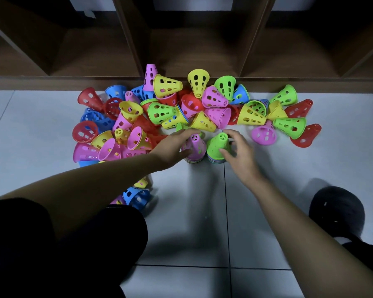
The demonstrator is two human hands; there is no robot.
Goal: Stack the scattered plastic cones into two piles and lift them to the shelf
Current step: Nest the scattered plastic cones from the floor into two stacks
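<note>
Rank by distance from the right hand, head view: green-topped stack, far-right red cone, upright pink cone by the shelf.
1. green-topped stack, centre, gripped by the right hand.
2. far-right red cone, lying on the floor to the right.
3. upright pink cone, back left against the shelf.

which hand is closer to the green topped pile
Right. The right hand holds the green-topped pile; the left hand grips the pink-topped pile beside it, on its left.
</note>
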